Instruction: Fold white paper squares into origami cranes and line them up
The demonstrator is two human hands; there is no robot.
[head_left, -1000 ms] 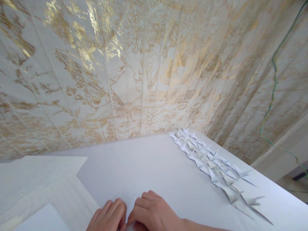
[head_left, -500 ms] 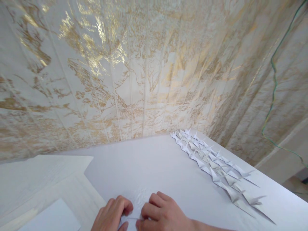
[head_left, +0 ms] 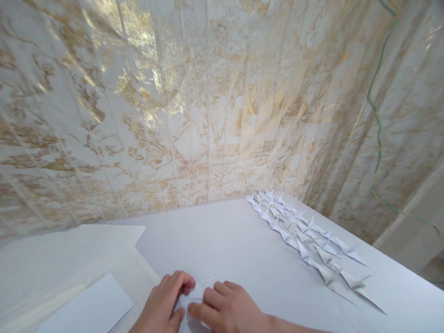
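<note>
Both my hands rest at the bottom edge of the view on a small white piece of paper (head_left: 194,296) lying on the white table (head_left: 225,240). My left hand (head_left: 163,305) curls its fingers onto the paper's left side. My right hand (head_left: 225,311) presses its fingertips on the paper from the right. The two hands nearly touch, and most of the paper is hidden under them.
Several folded white paper cranes (head_left: 305,240) lie in rows along the table's right side. A white sheet (head_left: 90,307) lies at the lower left on a pale board (head_left: 52,254). A gold-patterned curtain (head_left: 194,101) backs the table, and a green cable (head_left: 376,138) hangs at right.
The view has tilted and shifted, so my hands sit a little higher and further right in the picture. My fingers have spread slightly apart on the paper, showing more of it.
</note>
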